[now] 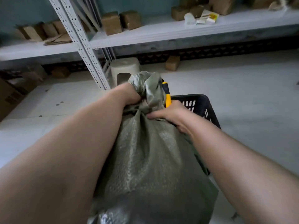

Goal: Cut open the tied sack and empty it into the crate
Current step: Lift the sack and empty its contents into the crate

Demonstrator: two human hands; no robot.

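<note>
A grey-green woven sack [150, 159] stands upright in front of me, its neck bunched and tied at the top. My left hand [129, 94] is clenched around the bunched neck just above the tie. My right hand [171, 113] presses against the sack at the tie and holds a yellow-handled utility knife [167, 96], whose handle sticks up behind the neck; its blade is hidden by the fabric. A black slotted plastic crate [199, 104] sits on the floor behind and to the right of the sack, mostly covered by it.
A pale plastic stool [124, 68] stands just beyond the sack by a perforated metal shelf post [84, 50]. White shelves [178, 31] carry several brown paper-wrapped blocks. One block [172, 63] lies on the pale floor. Cardboard boxes [11, 94] sit at the far left.
</note>
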